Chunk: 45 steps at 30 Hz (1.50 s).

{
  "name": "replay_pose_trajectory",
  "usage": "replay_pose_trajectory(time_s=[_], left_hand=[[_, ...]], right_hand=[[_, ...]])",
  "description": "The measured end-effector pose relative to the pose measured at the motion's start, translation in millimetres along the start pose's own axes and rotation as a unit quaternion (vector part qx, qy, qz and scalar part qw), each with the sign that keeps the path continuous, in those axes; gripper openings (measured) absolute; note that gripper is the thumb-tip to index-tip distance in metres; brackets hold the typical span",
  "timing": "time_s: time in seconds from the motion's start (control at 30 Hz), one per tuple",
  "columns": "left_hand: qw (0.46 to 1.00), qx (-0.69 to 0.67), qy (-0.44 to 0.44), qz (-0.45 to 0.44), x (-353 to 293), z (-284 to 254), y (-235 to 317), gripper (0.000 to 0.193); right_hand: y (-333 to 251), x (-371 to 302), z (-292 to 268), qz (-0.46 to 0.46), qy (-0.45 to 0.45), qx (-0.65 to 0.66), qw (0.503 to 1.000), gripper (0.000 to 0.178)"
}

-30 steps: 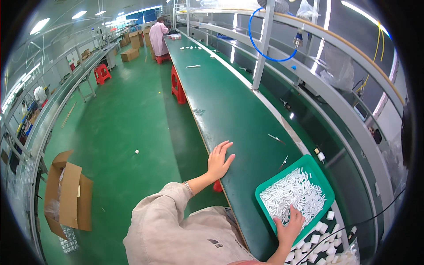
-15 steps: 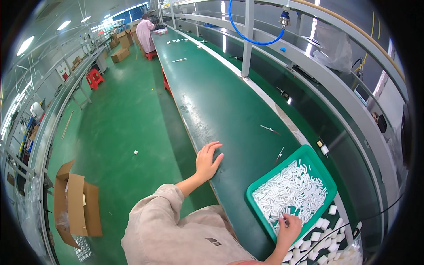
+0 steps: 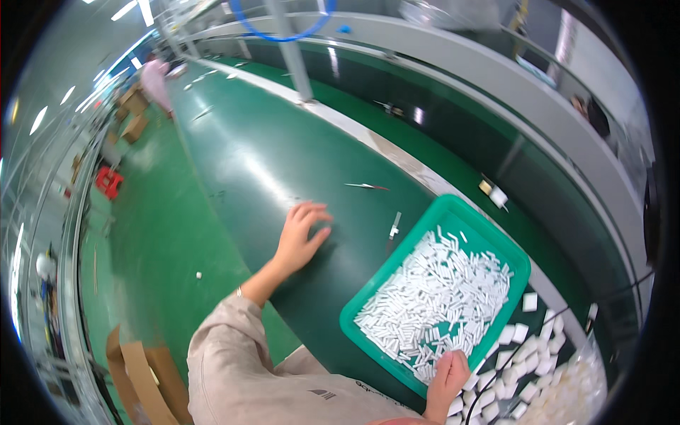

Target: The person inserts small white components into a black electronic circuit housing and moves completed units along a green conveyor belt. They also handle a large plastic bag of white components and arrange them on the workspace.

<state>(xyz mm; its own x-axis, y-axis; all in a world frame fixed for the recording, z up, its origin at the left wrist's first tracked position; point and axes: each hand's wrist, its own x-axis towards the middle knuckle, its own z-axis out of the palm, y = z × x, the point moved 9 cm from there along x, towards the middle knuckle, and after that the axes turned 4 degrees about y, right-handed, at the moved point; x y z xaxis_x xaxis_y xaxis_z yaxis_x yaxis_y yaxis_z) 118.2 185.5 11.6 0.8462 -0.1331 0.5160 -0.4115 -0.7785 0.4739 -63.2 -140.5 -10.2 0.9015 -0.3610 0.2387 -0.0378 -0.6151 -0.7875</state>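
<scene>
A green plastic tray on the bench holds a heap of short white sticks. At the tray's near right rim is my right hand, its fingers curled closed; whatever they hold, if anything, is hidden. My left hand is over the green bench top, left of the tray, fingers apart and holding nothing. Between that hand and the tray lie a thin pen-like tool and a small clear-and-white piece.
White blocks lie scattered right of the tray, beside a clear plastic bag. A black cable crosses above them. Cardboard boxes stand on the floor at left. A person in pink is at the bench's far end.
The view has swung, and the bench fills more of it. My left hand has moved from the bench's edge inward over its top. My right hand has drawn from the sticks to the tray's rim.
</scene>
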Motion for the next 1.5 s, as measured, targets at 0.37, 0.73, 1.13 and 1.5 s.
replay_pose_trajectory(time_s=[0.37,0.73,1.13,1.5], left_hand=[[0.966,0.245,0.025,0.074,284,218,-32,0.035],[0.901,0.378,-0.198,0.080,303,276,-34,0.043],[0.966,-0.222,-0.101,0.087,214,168,106,0.039],[0.514,-0.665,-0.484,-0.243,-38,164,229,0.051]], right_hand=[[3,10,-12,0.061,0.023,0.118,0.991,0.013],[6,8,-22,0.027,0.027,0.125,0.991,0.025],[9,3,-32,0.074,0.091,0.160,0.980,0.025],[30,-11,-27,0.124,0.142,0.372,0.909,0.014]])
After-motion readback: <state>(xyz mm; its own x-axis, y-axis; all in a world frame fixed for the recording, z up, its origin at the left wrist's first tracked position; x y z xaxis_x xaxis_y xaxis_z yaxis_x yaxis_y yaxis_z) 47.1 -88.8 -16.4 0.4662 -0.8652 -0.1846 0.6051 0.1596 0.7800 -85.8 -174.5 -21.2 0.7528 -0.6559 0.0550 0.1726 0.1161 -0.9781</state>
